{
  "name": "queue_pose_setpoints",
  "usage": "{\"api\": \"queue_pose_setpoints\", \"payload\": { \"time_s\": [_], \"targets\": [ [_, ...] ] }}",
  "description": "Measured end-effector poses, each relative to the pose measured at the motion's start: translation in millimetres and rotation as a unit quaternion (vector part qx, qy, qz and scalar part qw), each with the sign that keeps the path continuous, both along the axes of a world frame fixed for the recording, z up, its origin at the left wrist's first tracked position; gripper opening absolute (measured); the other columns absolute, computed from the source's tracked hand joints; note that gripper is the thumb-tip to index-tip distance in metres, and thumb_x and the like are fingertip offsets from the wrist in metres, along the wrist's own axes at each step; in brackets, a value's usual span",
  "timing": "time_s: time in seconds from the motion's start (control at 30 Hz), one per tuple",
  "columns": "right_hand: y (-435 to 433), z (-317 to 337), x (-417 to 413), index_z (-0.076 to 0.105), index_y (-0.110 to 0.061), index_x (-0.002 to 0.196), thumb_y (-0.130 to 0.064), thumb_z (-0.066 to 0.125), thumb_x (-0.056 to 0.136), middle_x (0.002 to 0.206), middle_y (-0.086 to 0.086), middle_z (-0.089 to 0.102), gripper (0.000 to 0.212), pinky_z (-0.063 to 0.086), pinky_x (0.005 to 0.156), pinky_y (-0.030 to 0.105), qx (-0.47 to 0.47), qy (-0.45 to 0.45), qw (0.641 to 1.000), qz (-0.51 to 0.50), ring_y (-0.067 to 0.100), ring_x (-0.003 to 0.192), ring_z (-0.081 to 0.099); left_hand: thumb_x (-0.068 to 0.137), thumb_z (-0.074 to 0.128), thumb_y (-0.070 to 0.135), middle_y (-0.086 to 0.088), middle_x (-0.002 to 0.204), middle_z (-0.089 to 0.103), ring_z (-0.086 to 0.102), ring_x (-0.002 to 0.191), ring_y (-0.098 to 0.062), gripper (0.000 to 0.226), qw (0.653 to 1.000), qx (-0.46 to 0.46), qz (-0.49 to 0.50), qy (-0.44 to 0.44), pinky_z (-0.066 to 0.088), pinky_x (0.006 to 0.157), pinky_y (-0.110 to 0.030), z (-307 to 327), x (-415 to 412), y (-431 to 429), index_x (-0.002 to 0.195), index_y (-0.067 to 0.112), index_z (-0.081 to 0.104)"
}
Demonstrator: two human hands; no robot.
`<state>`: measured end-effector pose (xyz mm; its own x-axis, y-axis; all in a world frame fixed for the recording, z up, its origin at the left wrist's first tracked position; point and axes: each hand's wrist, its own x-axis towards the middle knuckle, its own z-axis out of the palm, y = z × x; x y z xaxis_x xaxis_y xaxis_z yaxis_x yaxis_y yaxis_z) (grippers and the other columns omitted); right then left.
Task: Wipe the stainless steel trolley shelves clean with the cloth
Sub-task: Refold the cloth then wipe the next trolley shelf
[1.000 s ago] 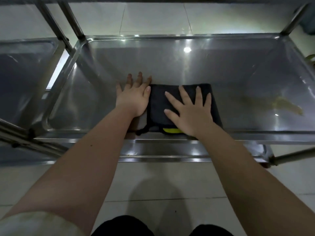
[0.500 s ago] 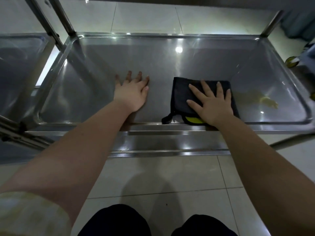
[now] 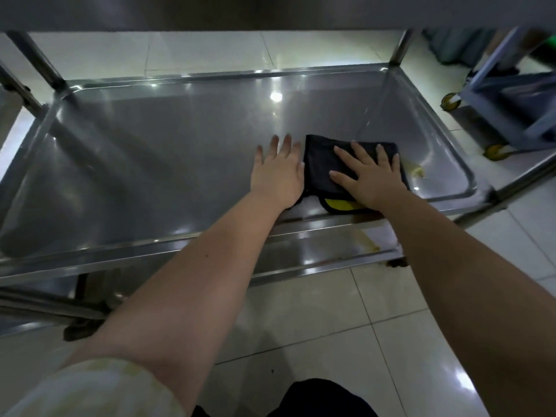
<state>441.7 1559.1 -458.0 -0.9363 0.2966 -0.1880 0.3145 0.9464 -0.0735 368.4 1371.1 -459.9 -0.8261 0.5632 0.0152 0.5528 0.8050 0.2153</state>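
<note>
You are mid-wipe on the stainless steel trolley shelf (image 3: 168, 152), working its right half. Your right hand (image 3: 371, 179) lies flat on the dark cloth (image 3: 320, 164), fingers straight and spread, pressing it onto the steel rather than gripping it. The cloth sits folded near the front rim, a yellow patch (image 3: 338, 203) showing at its near edge. Your left hand (image 3: 278, 173) is flat on the bare steel just beside the cloth's left edge, fingers straight, holding nothing and seemingly bracing you. Just past the cloth's right edge a yellowish stain (image 3: 416, 171) lies on the shelf floor, close to the right-hand corner, so I judge this shelf only partly done. The next move calls for sliding the cloth rightward over that stain with firm, even palm pressure, then following the curved corner where residue may collect. Mind the raised rim, since the cloth could bunch against it. A brown smear (image 3: 368, 237) also marks the shelf's front edge below your right wrist, and it will want a pass too. The upper shelf (image 3: 270, 13) overhead is barely in view, so I cannot tell its condition
</note>
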Motion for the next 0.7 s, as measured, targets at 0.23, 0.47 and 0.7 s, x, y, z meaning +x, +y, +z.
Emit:
{"api": "queue_pose_setpoints", "payload": {
  "time_s": [0.23, 0.47, 0.7],
  "targets": [
    [14, -4, 5, -0.001, -0.056, 0.149, -0.073, 0.019, 0.093, 0.164, -0.014, -0.004, 0.063, -0.009, 0.118, 0.055, 0.0, 0.022, 1.0, 0.014, 0.034, 0.15, -0.009, 0.105, 0.007, 0.041, 0.008, 0.165, -0.007, -0.014, 0.15, -0.03, 0.052, 0.999, -0.049, 0.003, -0.015, -0.011, 0.112, -0.065, -13, -8, 14, 0.155, 0.039, -0.006],
    [114, 2, 31, -0.003, -0.058, 0.147, -0.072, 0.022, 0.093, 0.163, -0.016, -0.007, 0.062, -0.004, 0.12, 0.053, -0.003, -0.021, 0.997, -0.071, 0.032, 0.15, -0.008, 0.104, 0.012, 0.043, 0.008, 0.165, 0.0, -0.004, 0.151, -0.03, 0.05, 0.999, -0.05, 0.011, -0.003, -0.005, 0.114, -0.066, -14, -7, 17, 0.154, 0.043, 0.006],
    [77, 1, 19, -0.002, -0.056, 0.149, -0.072, 0.021, 0.093, 0.163, -0.014, -0.008, 0.062, -0.005, 0.117, 0.061, 0.006, -0.003, 0.997, -0.072, 0.04, 0.148, -0.009, 0.104, 0.012, 0.042, 0.009, 0.165, 0.001, -0.002, 0.151, -0.031, 0.051, 0.998, -0.054, 0.015, 0.005, -0.004, 0.115, -0.066, -15, -6, 19, 0.155, 0.043, 0.006]
  ]
}}
